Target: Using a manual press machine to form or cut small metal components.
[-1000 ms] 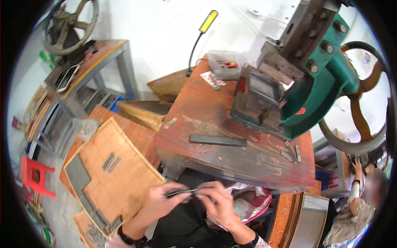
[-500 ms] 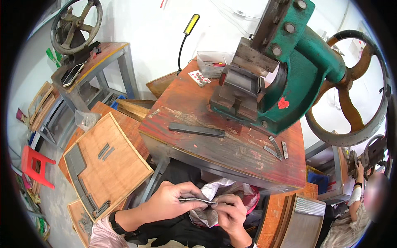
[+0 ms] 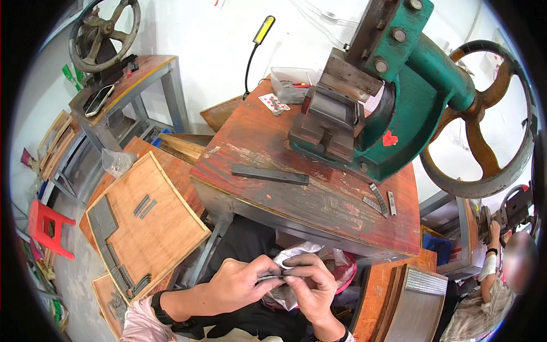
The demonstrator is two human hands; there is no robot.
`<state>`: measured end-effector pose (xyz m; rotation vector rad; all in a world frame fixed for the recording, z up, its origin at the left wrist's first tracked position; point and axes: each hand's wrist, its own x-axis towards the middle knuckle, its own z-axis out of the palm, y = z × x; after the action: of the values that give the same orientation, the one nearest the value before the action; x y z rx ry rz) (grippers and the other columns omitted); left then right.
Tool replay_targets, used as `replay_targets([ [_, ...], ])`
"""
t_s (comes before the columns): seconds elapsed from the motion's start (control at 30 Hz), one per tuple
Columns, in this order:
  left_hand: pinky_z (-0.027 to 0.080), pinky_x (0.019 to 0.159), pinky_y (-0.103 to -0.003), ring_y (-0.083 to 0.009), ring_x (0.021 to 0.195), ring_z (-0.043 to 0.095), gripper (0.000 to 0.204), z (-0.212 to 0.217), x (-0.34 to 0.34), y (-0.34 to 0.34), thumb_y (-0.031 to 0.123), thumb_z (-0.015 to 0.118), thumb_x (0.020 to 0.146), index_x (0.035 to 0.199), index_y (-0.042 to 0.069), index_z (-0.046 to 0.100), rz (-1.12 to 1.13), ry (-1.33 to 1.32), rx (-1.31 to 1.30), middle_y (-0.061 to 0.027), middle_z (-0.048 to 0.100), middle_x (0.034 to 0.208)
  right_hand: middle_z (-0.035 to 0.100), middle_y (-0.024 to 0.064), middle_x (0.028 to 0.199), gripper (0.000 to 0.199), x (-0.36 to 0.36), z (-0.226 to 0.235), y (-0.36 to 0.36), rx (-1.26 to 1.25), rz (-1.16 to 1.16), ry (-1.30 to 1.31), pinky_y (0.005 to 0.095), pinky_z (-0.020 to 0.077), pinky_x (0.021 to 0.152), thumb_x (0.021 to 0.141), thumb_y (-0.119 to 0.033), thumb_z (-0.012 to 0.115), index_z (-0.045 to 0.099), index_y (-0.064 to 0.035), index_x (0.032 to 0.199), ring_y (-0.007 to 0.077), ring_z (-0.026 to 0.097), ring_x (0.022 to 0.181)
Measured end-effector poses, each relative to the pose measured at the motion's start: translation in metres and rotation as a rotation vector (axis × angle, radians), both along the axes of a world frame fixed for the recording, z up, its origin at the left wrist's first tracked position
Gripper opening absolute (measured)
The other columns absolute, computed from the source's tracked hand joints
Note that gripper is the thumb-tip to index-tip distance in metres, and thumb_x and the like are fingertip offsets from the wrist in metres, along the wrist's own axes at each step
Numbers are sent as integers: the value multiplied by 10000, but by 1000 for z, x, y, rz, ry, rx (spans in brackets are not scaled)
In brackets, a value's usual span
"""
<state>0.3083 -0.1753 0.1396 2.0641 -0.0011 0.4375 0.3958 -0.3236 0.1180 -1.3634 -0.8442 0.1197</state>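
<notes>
Just in front of my body, my left hand point(image 3: 242, 280) is closed, pinching a thin dark grey strip point(image 3: 266, 278) between thumb and fingers. My right hand point(image 3: 310, 285) meets it there, thumb and fingertips closed on the strip's right end. Most of the strip is hidden by my fingers. Below and behind my hands sits a white crinkled bag point(image 3: 310, 248) with a pink edge. On the worn red-brown table ahead point(image 3: 250, 151) lie a long dark metal bar point(image 3: 270, 174) and several short ridged metal strips point(image 3: 378, 199).
A green hand press point(image 3: 419, 108) with a large wheel point(image 3: 484, 182) stands on the table. To the left, a wooden tray point(image 3: 165, 211) holds several grey strips. At right stands a tray of ridged strips point(image 3: 425, 283); beyond it a co-worker's arm point(image 3: 491, 268) reaches to another machine. A red stool point(image 3: 48, 228) stands far left.
My hands have drawn closer together, and my right fingers have moved left along the strip, bending more around it. Less of the strip shows now.
</notes>
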Motion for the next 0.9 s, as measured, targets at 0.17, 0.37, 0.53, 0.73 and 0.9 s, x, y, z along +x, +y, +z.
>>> replay_targets([
  [0.17, 516, 511, -314, -270, 607, 654, 232, -2, -2, 4, 169, 726, 784, 912, 47, 576, 9, 20, 22, -98, 661, 704, 635, 125, 899, 113, -3, -2, 5, -82, -40, -76, 298, 504, 711, 768, 18, 703, 657, 9, 871, 216, 635, 817],
  [0.37, 523, 518, -333, -273, 620, 665, 318, -9, -3, 3, 164, 722, 790, 972, 21, 504, 15, -7, 4, -124, 659, 712, 627, 114, 841, 115, -4, 5, 7, -132, -72, -146, 298, 492, 713, 734, 49, 706, 653, 14, 830, 190, 614, 772],
  [0.53, 529, 520, -341, -273, 637, 677, 421, -13, -6, 1, 163, 714, 799, 1048, -1, 416, 0, 67, 5, -141, 662, 733, 631, 108, 825, 144, 3, 17, 4, -273, -11, -317, 308, 499, 681, 711, 32, 718, 659, -5, 837, 207, 624, 752],
  [0.73, 536, 608, -348, -283, 710, 682, 475, -12, 0, 1, 158, 721, 785, 1085, 15, 382, 16, 171, -53, -151, 682, 778, 616, 99, 924, 222, 14, 10, -8, -363, 47, -540, 348, 494, 717, 711, -34, 723, 655, -35, 923, 255, 611, 825],
  [0.9, 519, 696, -285, -156, 809, 679, 459, -18, 16, 5, 130, 775, 744, 1024, 8, 432, 14, 315, -353, -153, 702, 829, 564, 126, 1149, 433, 21, 0, -23, -406, 174, -629, 389, 486, 814, 725, -63, 697, 568, -20, 1137, 288, 582, 975],
])
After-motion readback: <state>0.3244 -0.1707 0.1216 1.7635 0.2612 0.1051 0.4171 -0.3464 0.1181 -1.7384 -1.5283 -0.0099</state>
